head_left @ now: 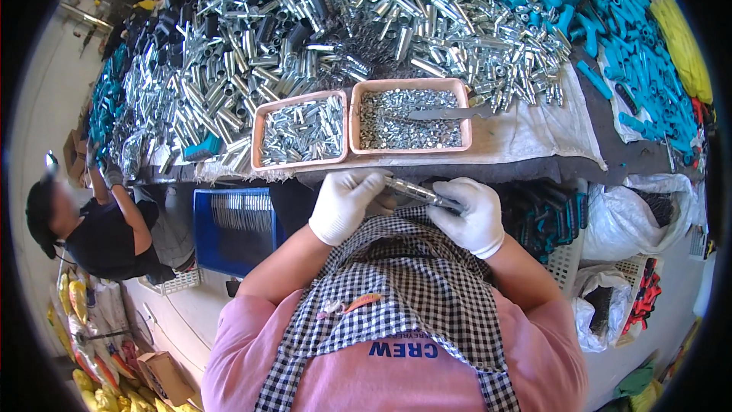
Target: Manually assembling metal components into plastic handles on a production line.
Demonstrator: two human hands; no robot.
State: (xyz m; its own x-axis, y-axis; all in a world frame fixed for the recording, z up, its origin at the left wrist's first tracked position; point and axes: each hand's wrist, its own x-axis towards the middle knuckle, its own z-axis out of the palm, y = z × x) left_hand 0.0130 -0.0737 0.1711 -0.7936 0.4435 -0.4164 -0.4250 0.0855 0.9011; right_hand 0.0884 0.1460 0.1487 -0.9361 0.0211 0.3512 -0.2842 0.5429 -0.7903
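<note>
My left hand (345, 204), in a white glove, pinches one end of a slim silvery metal tube-like part (415, 191) in front of my chest. On its other end my right hand (473, 217), also gloved in white, has its fingers closed round it. The part lies nearly level, dipping slightly to the right; its ends are covered by the gloves. Just beyond my hands, at the table's near edge, are two pink trays. Short metal pins fill the left tray (257, 137); tiny metal pieces and a flat grey metal strip (450, 114) lie in the right tray (412, 151).
A large heap of metal tubes (305, 53) covers the table behind the trays. Teal plastic handles (610, 38) are piled at far right. A blue crate (232, 259) stands below at left, white sacks (633, 221) at right. Another person (107, 229) works at far left.
</note>
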